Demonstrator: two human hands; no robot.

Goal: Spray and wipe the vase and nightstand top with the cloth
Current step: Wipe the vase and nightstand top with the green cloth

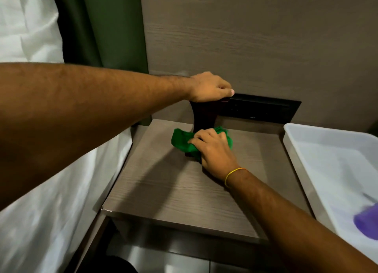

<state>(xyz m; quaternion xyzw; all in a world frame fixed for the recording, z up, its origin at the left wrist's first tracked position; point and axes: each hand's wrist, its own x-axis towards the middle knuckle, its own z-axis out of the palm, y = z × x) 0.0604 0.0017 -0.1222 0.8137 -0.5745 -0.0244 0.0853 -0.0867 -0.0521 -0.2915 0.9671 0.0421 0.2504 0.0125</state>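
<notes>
A dark vase [204, 115] stands upright near the back of the grey wood-grain nightstand top [173, 186]. My left hand [210, 87] rests over the vase's rim and grips it from above. My right hand [213, 150] presses a green cloth [182, 139] against the lower part of the vase, close to the nightstand surface. The vase's base is hidden behind the cloth and my right hand. A purple spray bottle [366, 221] lies blurred in the white tray at the right edge.
A white plastic tray [294, 148] sits to the right of the nightstand. A black switch panel [266, 109] is set in the wall behind the vase. White bedding [51, 201] lies to the left, with a green curtain [102, 27] behind it.
</notes>
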